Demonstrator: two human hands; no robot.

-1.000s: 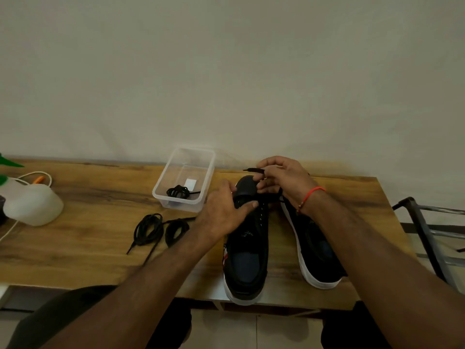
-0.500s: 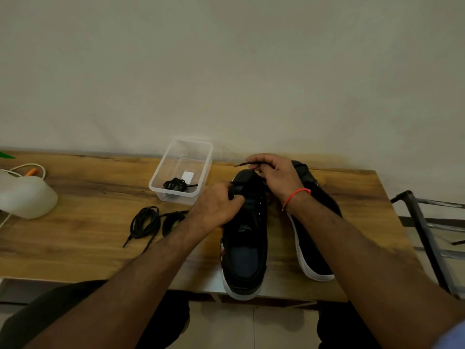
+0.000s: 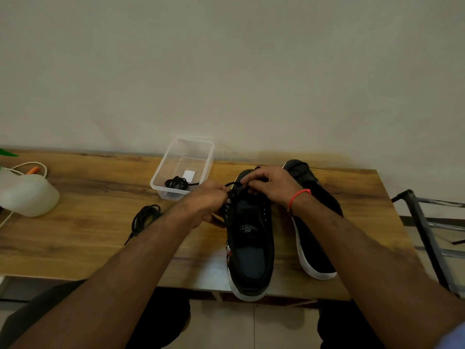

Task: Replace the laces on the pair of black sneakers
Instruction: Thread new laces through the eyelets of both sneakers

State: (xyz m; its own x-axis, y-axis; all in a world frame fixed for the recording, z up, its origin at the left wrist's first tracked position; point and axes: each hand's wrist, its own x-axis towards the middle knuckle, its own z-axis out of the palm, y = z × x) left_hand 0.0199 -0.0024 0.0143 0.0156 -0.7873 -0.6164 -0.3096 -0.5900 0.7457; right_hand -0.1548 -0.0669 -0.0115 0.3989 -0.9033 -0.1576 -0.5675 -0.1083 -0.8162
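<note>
Black sneaker (image 3: 251, 238), heel overhanging the table (image 3: 88, 197) edge, lace (image 3: 232, 184) pinched by both hands' fingers (image 3: 247, 181).

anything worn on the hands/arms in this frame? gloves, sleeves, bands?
No gloves: both the left hand and the right hand are bare, and both forearms are bare up to the frame edge. The right wrist carries a thin red-orange thread band. A sliver of light blue fabric, perhaps a sleeve, shows at the bottom right corner.
</note>
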